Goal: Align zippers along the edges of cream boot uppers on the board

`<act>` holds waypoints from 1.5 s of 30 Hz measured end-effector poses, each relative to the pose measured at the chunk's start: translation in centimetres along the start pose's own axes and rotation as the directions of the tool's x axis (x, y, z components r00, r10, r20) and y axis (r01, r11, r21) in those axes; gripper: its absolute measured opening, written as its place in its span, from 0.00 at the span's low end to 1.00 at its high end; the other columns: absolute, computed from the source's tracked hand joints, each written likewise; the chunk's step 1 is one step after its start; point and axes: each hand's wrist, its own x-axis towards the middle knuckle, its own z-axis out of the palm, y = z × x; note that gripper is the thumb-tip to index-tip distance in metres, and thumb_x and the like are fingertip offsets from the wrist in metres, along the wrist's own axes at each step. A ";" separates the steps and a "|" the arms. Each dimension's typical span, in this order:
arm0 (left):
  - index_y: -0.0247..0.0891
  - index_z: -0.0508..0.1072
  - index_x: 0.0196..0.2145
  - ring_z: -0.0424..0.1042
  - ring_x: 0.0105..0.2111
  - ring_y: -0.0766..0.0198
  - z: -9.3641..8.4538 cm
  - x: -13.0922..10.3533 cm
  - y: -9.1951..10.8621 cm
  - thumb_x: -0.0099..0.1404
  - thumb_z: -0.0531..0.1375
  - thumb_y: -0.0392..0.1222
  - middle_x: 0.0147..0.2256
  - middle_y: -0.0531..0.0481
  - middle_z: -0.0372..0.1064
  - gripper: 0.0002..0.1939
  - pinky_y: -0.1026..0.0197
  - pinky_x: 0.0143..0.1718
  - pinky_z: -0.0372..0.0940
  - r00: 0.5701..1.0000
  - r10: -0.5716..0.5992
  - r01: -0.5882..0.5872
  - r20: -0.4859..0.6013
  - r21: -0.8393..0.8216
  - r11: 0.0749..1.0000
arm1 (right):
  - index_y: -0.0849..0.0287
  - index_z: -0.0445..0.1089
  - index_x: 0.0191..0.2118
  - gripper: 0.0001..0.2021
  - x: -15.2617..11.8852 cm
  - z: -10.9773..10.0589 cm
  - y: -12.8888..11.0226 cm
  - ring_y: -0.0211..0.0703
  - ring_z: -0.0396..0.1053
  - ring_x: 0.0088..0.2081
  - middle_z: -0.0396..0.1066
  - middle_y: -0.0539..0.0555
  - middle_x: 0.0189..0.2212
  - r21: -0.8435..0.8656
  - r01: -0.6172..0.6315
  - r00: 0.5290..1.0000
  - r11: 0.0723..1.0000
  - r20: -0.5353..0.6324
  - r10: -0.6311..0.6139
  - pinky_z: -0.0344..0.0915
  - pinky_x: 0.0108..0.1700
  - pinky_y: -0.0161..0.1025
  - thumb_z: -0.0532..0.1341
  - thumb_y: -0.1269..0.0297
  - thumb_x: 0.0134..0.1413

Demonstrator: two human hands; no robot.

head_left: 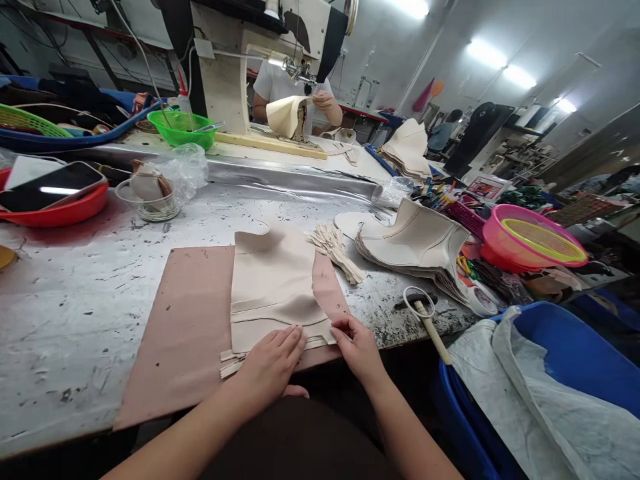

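Note:
A cream leather piece (275, 267), likely a boot upper with stitched seams, lies on a pinkish-brown sheet (185, 320) at the table's front edge. Along its near edge runs a cream zipper (231, 363), whose loose ends stick out at the left. My left hand (275, 360) rests on the near edge and zipper, its fingers stretched out flat and its thumb spread below. At the right corner, my right hand (357, 343) pinches the leather edge between thumb and forefinger; the zipper's end there is partly hidden. Beyond lies a bunch of cream zippers (337, 250).
Stacked cream leather pieces (410, 233) lie to the right, near a hammer (433, 333) at the table edge. A blue bin (575, 353) stands lower right. A red bowl (60, 213) holds a phone. Across the table, a person (325, 103) works behind a sewing machine (220, 73).

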 end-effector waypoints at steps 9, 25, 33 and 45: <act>0.36 0.67 0.51 0.65 0.38 0.54 -1.0 1.6 0.1 0.48 0.55 0.71 0.45 0.43 0.69 0.42 0.55 0.38 0.56 0.999 -0.040 0.039 -0.029 -0.039 0.998 | 0.59 0.70 0.28 0.07 1.3 -0.3 0.4 0.43 0.69 0.28 0.72 0.52 0.25 -0.013 -0.036 0.996 0.999 0.079 0.037 0.65 0.33 0.38 0.57 0.63 0.46; 0.37 0.65 0.51 0.64 0.46 0.54 -0.3 2.8 -0.1 0.55 0.58 0.60 0.48 0.46 0.68 0.32 0.55 0.46 0.55 0.997 -0.060 0.052 -0.048 -0.162 0.985 | 0.37 0.66 0.50 0.18 0.6 -1.8 3.2 0.55 0.56 0.54 0.56 0.57 0.57 -0.577 0.475 0.879 0.664 0.283 -0.383 0.48 0.55 0.59 0.62 0.59 0.51; 0.38 0.69 0.37 0.65 0.36 0.57 -1.9 4.4 0.0 0.54 0.63 0.45 0.36 0.50 0.69 0.14 0.57 0.35 0.59 0.998 -0.035 0.026 -0.056 -0.156 0.987 | 0.60 0.70 0.31 0.06 3.2 -3.2 1.6 0.40 0.63 0.31 0.70 0.53 0.28 -0.447 0.858 0.459 0.253 0.448 -0.767 0.59 0.37 0.40 0.57 0.68 0.55; 0.37 0.67 0.24 0.63 0.21 0.64 -0.2 5.9 1.1 0.63 0.52 0.38 0.21 0.51 0.66 0.10 0.61 0.22 0.54 0.956 -0.057 0.010 -0.289 -0.161 0.987 | 0.57 0.67 0.28 0.07 2.5 -2.7 0.8 0.39 0.65 0.32 0.67 0.50 0.27 -0.041 0.512 0.815 0.858 0.340 -0.469 0.62 0.36 0.37 0.59 0.77 0.44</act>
